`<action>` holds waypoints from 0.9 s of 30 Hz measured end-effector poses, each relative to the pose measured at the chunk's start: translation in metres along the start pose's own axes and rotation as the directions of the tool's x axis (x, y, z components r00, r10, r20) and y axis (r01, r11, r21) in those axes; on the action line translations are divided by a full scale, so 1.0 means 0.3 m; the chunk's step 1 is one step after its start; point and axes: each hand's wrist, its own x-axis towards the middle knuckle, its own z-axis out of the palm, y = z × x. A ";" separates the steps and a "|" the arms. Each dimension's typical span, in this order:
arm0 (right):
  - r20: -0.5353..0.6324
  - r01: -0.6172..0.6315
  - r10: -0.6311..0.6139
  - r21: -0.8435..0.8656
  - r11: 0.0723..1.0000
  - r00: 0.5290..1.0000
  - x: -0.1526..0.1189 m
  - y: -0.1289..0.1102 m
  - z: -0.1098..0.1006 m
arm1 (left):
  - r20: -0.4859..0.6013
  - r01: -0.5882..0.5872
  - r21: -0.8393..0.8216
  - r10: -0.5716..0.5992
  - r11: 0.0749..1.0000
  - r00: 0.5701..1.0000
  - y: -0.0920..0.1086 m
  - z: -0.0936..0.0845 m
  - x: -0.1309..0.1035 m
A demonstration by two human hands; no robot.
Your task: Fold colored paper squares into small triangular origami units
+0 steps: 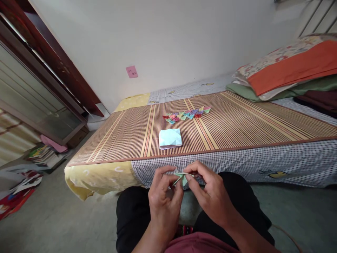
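both hands up btw the knees (133,205), fingertips close tog. l hand (164,196) at left, bent fingers curling right, thumb raised, tips in a pinch. r hand (212,193) at right, index bent over, thumb pointing far & left, also pinching. l forearm (151,235) bare, runs in from near side; r forearm (244,230) bare, angled in from near right.

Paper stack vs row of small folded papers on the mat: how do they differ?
The paper stack is squarish and piled flat; the folded papers are small, pointed and strung out in a line. The stack's top is pale blue, the folded papers many-coloured. The stack sits nearer the person. Both lie on the striped mat.
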 end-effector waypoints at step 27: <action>0.030 -0.075 0.074 0.021 0.997 0.997 -0.008 0.017 0.006 | 0.009 0.206 -0.219 -0.209 0.954 0.978 -0.028 0.031 -0.015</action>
